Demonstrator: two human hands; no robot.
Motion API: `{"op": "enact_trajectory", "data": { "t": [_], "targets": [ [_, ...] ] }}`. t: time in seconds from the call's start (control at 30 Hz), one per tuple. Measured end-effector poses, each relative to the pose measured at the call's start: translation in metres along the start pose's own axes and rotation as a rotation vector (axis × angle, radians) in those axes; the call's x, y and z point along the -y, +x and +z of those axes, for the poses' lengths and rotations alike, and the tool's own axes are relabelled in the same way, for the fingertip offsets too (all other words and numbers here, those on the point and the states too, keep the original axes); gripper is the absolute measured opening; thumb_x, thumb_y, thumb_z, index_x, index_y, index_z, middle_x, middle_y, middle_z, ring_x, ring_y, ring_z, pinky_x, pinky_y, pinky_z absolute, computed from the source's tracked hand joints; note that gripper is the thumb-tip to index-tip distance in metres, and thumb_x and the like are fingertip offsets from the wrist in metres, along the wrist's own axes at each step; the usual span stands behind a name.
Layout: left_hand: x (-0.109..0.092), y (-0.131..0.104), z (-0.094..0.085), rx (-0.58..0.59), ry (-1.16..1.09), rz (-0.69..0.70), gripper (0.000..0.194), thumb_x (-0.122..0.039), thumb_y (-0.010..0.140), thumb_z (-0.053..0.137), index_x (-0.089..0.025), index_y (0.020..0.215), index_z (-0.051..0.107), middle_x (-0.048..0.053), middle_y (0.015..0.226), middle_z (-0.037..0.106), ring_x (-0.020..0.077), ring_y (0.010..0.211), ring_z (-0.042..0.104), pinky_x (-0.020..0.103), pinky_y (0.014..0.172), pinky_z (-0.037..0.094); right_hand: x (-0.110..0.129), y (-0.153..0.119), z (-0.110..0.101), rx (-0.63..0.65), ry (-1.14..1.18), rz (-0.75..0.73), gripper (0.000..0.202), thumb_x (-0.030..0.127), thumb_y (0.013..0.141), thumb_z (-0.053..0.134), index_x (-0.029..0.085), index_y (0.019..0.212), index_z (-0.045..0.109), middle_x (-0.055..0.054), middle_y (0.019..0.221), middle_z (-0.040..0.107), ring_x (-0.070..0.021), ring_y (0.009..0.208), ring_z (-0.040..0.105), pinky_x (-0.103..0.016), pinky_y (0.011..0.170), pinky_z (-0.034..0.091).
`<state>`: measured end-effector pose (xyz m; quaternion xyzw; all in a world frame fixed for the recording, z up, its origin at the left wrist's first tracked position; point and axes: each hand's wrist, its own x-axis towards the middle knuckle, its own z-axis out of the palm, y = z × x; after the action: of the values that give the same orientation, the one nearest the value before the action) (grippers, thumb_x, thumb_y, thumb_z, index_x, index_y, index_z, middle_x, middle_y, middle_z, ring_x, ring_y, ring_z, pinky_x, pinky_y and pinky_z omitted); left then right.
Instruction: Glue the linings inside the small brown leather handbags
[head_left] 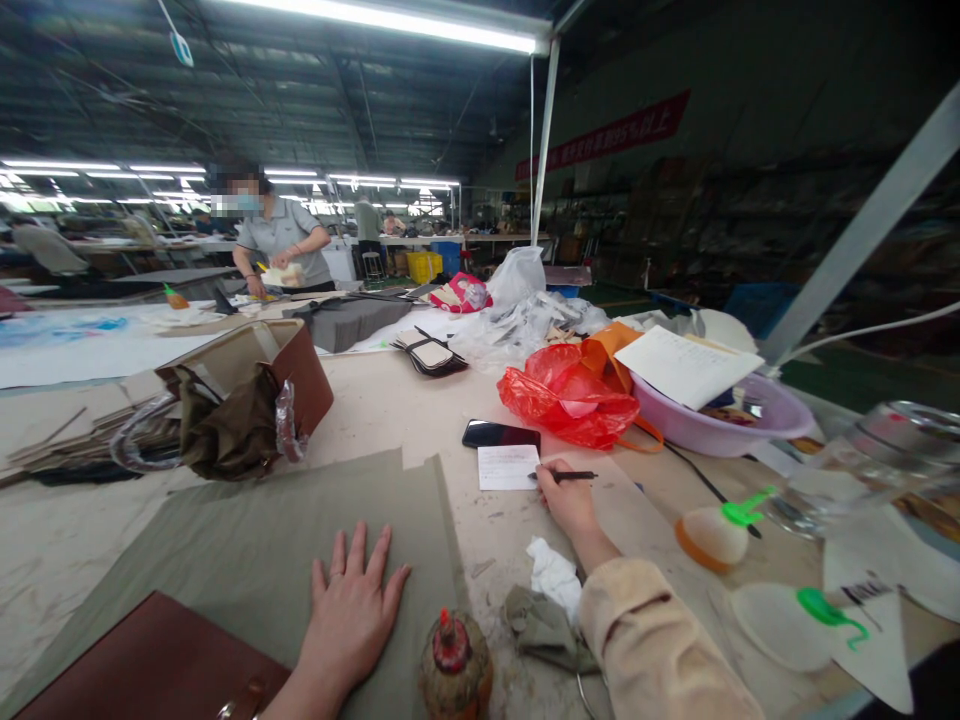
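Observation:
My right hand (568,500) grips a dark pen (576,475), its tip at the right edge of a small white paper (508,468) with faint writing. Just behind that paper lies a black phone (500,436). My left hand (356,600) rests flat, fingers spread, on a grey-green sheet of material (247,540). A brown leather piece (150,665) with a metal fitting lies beside my left forearm. Between my two arms stands a stained bottle (455,670) with a red tip. Crumpled white tissue (553,575) and a grey-green cloth (544,630) lie near my right sleeve.
A brown bag (304,385) stands at the left. A red plastic bag (566,395) and a purple basin (720,425) sit at the back right. Squeeze bottles (712,538) and a glass jar (885,460) stand on the right. Another person (283,240) works across the table.

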<state>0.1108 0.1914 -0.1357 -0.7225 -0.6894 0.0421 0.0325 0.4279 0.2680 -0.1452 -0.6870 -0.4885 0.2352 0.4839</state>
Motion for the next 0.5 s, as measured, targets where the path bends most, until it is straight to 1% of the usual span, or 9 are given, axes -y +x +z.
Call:
{"op": "enact_trajectory", "data": {
  "t": [0.2, 0.37, 0.5],
  "targets": [
    [0.0003, -0.0007, -0.0001, 0.005, 0.003, -0.001, 0.060, -0.048, 0.095, 0.035, -0.023, 0.149, 0.038, 0.015, 0.157, 0.033, 0.0406, 0.144, 0.024, 0.059, 0.110, 0.022, 0.0009, 0.0000, -0.0002, -0.010, -0.009, 0.013, 0.019, 0.042, 0.078, 0.052, 0.024, 0.070, 0.056, 0.003, 0.051, 0.058, -0.0183, 0.046, 0.058, -0.030, 0.052, 0.045],
    [0.0007, 0.0008, 0.0033, -0.011, -0.009, 0.001, 0.059, -0.049, 0.095, 0.034, -0.023, 0.148, 0.039, 0.015, 0.157, 0.033, 0.0407, 0.144, 0.024, 0.060, 0.110, 0.022, 0.0015, 0.0003, 0.0002, -0.012, 0.007, 0.035, 0.019, 0.040, 0.077, 0.055, 0.024, 0.067, 0.056, 0.003, 0.048, 0.057, -0.0182, 0.044, 0.057, -0.029, 0.051, 0.045],
    [0.0014, 0.0014, 0.0062, -0.020, -0.012, 0.002, 0.060, -0.050, 0.094, 0.035, -0.023, 0.148, 0.039, 0.016, 0.157, 0.032, 0.0409, 0.144, 0.023, 0.060, 0.110, 0.021, 0.0032, -0.0003, -0.0021, -0.034, 0.083, 0.052, 0.024, 0.046, 0.080, 0.052, 0.023, 0.073, 0.057, 0.001, 0.055, 0.059, -0.0176, 0.046, 0.057, -0.028, 0.047, 0.044]
  ]
}}
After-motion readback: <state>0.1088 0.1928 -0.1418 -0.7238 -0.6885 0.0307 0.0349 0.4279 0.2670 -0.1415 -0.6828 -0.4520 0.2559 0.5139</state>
